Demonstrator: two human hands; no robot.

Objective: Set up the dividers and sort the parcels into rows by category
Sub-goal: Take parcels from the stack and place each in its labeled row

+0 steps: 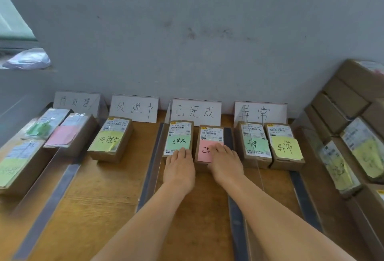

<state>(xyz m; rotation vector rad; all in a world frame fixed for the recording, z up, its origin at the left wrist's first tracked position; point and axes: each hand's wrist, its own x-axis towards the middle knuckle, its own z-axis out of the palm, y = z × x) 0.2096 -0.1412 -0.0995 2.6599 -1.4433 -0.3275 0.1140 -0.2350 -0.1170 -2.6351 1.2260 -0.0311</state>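
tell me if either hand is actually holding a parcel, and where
Neither grips. The left hand rests flat fingers on the green-note parcel's near end; the right hand on the pink-note parcel's.

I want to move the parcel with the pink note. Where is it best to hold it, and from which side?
Probably grip the pink-note parcel by its two long side walls, coming from above at its near end. It lies flat, with a small gap to the green-note parcel on its left and a clear divider on its right.

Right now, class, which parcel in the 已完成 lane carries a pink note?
The parcel under the right hand, the right-hand one of the pair. Its neighbour under the left hand carries a green note.
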